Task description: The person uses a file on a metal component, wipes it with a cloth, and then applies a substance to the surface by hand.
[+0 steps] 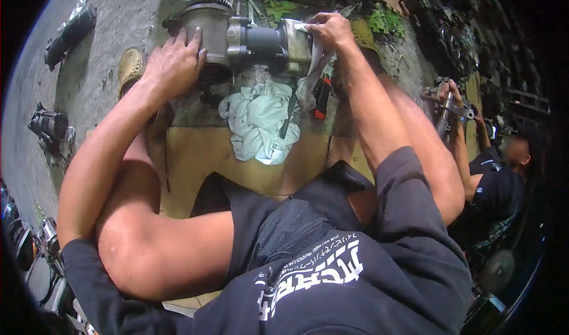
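A greasy metal machine part lies on the ground in front of me, with a toothed gear at its far side. A flange and a dark cylinder join its wide housing to a squarish metal end block. My left hand rests on the housing's left side, fingers laid flat and slightly apart. At the end block, my right hand pinches a greyish rag against its edge; the rag hangs down beside the block. A crumpled pale cloth lies just below the part.
A red-and-black object lies by the rag. Beyond the part is a wrench. Dark cylindrical parts sit on the concrete at left. Cardboard is beneath me. At right, another person handles a metal part.
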